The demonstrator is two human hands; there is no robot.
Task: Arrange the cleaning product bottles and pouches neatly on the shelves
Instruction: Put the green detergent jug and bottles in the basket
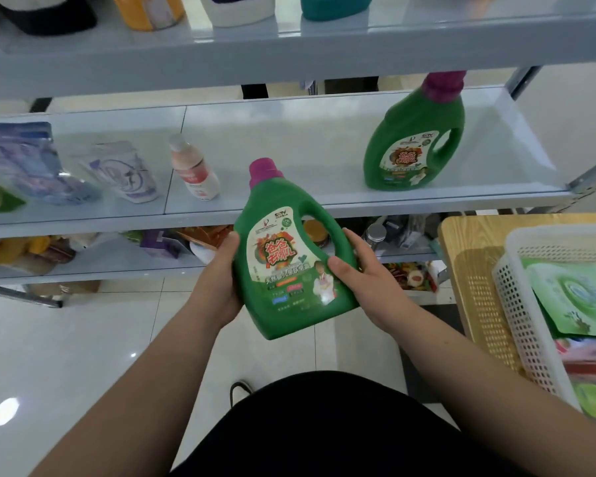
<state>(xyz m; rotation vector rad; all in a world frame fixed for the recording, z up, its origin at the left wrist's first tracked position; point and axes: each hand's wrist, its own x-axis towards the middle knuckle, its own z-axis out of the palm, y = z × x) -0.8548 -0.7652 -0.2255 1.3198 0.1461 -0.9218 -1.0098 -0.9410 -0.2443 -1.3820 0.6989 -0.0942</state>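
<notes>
Hands (289, 273) gripping green bottle (291, 256), matching bottle (415, 139) shelved beyond

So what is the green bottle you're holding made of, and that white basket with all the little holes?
The green bottle looks like moulded plastic: smooth, slightly shiny, with a handle hole shaped into it, a glossy paper-like label and a purple cap. The white basket also looks plastic: thin walls pierced with a regular grid of holes. It sits on a table with a pale wood-grain pattern, either real wood or a printed surface.

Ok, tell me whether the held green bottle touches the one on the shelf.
Apart. The head view shows bare shelf between the held green bottle and the shelved green bottle.
</notes>
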